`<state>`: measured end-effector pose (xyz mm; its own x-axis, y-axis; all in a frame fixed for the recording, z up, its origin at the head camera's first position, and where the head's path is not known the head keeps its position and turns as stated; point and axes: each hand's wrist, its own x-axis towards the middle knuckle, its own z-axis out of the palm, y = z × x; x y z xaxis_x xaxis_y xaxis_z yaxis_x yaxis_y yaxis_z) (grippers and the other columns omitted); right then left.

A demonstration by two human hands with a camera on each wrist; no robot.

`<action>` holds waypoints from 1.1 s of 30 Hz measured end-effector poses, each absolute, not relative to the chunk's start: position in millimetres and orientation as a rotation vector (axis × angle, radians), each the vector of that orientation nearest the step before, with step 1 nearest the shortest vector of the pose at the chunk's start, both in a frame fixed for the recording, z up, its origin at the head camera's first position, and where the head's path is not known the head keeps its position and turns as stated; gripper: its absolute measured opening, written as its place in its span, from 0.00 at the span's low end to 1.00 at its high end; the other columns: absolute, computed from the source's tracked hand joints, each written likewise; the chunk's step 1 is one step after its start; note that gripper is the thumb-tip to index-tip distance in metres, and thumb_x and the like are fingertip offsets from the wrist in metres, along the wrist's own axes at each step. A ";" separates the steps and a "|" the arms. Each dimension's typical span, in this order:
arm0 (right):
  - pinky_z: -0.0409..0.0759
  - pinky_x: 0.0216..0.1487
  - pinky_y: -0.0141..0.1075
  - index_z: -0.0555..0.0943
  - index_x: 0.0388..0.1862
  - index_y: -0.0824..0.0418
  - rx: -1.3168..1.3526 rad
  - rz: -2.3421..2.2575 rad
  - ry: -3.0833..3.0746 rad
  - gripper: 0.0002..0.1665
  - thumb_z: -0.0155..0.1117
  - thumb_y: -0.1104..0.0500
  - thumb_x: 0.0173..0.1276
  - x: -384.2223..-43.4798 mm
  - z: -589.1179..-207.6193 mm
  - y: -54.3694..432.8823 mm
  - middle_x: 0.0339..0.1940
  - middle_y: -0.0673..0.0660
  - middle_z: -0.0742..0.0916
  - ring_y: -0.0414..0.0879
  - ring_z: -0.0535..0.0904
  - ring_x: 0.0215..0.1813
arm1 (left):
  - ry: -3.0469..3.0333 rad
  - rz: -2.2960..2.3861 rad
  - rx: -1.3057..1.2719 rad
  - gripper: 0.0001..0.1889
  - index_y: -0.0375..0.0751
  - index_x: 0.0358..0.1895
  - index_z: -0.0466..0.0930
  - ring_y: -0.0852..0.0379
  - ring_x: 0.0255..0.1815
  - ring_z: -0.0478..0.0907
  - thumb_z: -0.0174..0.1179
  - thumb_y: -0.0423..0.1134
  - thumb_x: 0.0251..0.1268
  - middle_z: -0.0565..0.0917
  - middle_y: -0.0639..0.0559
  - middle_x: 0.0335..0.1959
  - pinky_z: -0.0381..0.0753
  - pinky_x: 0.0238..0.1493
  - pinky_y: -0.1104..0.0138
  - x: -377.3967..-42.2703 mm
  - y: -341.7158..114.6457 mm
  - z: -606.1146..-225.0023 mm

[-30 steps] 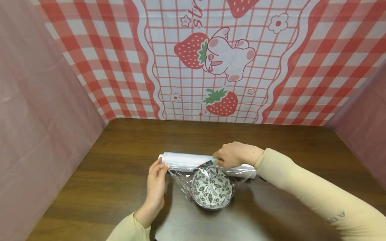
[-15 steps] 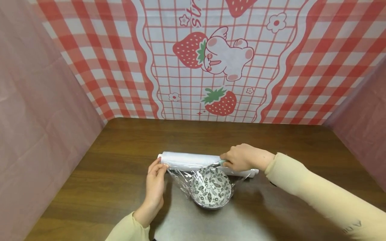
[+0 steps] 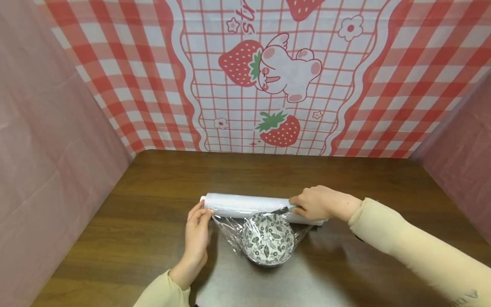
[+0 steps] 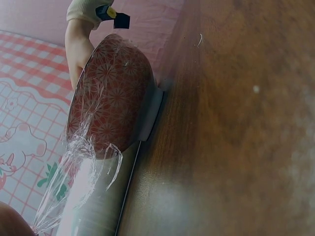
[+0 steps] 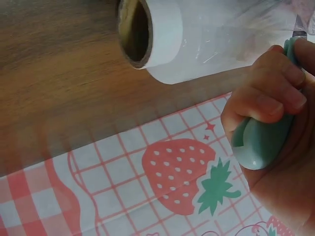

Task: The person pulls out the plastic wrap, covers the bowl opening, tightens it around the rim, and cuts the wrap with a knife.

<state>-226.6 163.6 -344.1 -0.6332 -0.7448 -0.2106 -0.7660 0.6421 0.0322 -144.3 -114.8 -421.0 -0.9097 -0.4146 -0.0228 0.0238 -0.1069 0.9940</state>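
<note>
A bowl (image 3: 268, 241) with a leaf pattern inside stands on the table, clear plastic wrap (image 3: 231, 234) stretched across it. Behind it lies the white roll of wrap (image 3: 245, 204). My left hand (image 3: 197, 236) is at the roll's left end and pinches the film's edge. My right hand (image 3: 321, 202) grips a knife by its mint-green handle (image 5: 266, 137); its dark blade (image 3: 281, 210) points left, at the film between roll and bowl. The left wrist view shows the bowl's reddish patterned outside (image 4: 113, 93) with bunched film beside it. Fingers hide part of the handle.
The brown wooden table (image 3: 161, 175) extends around the bowl and roll. A red-and-white strawberry cloth (image 3: 280, 85) hangs behind the table's back edge. Pink curtains (image 3: 65, 140) hang at both sides. The roll's hollow core end (image 5: 135, 32) shows in the right wrist view.
My right hand has moved right along the roll with the knife, and the blade has shifted right along the film. My left hand has stayed nearly in place.
</note>
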 end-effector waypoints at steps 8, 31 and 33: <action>0.74 0.25 0.46 0.73 0.29 0.51 -1.181 0.157 2.696 0.06 0.55 0.52 0.63 -221.3 -343.7 180.2 0.16 0.47 0.75 0.42 0.74 0.22 | -1.875 -2.085 0.419 0.07 0.21 0.32 0.73 0.44 0.65 0.58 0.51 0.27 0.59 0.66 0.39 0.61 0.56 0.65 0.56 -142.9 -113.2 -419.8; 0.71 0.21 0.44 0.73 0.29 0.50 -1.150 0.132 2.811 0.04 0.57 0.52 0.61 -205.6 -345.3 222.0 0.12 0.43 0.71 0.39 0.69 0.17 | -1.877 -2.095 0.418 0.09 0.19 0.34 0.73 0.47 0.66 0.59 0.51 0.27 0.60 0.67 0.41 0.61 0.56 0.66 0.58 -141.8 -114.1 -421.5; 0.71 0.20 0.43 0.74 0.29 0.50 -1.146 0.130 2.816 0.04 0.58 0.52 0.61 -204.9 -346.0 225.5 0.13 0.44 0.72 0.39 0.69 0.17 | -1.885 -2.091 0.413 0.09 0.18 0.35 0.72 0.47 0.66 0.59 0.51 0.28 0.60 0.67 0.41 0.62 0.55 0.66 0.58 -141.3 -114.2 -421.7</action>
<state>-204.9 225.5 -346.0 -0.7121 -0.6912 -0.1228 -0.6996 0.7133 0.0418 -141.3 -114.2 -421.7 -0.9153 -0.4025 -0.0151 0.0266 -0.0980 0.9948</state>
